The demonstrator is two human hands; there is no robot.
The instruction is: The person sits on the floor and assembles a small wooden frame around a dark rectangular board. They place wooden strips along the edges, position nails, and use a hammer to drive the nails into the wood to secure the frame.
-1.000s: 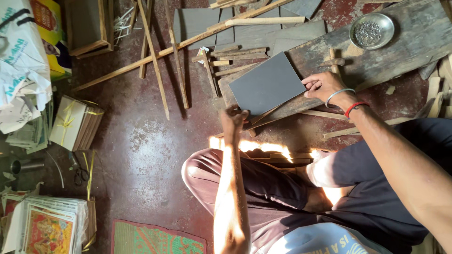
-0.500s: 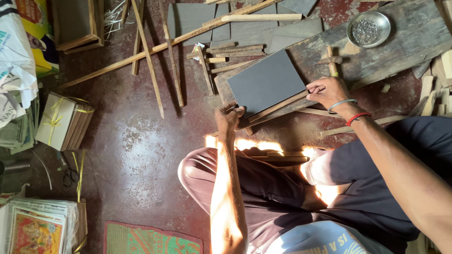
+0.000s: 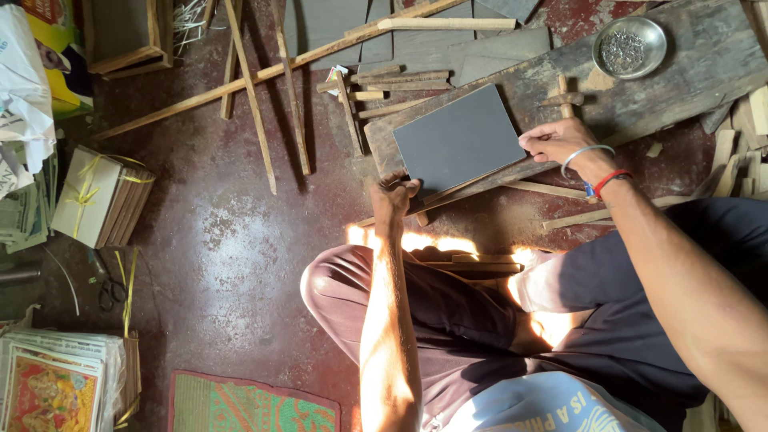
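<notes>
A dark grey rectangular board (image 3: 456, 136) lies tilted on a worn wooden plank (image 3: 704, 56). My left hand (image 3: 392, 196) is closed around the board's near left corner, where a thin wooden strip (image 3: 480, 182) runs along its near edge. My right hand (image 3: 556, 142), with a metal bangle and a red thread at the wrist, pinches the board's right edge. A small hammer (image 3: 564, 100) rests on the plank just beyond my right hand. I cannot see whether the left hand grips the strip as well.
A round metal bowl of small nails (image 3: 630, 46) sits on the plank at the far right. Long wooden sticks (image 3: 252, 96) and grey panels (image 3: 416, 44) lie on the red floor. Tied bundles (image 3: 100, 196), scissors (image 3: 108, 288), printed pictures (image 3: 48, 392) and a woven mat (image 3: 252, 404) are at the left.
Both hands stay on the board. My right hand has shifted slightly along its right edge, and the view has drifted a little.
</notes>
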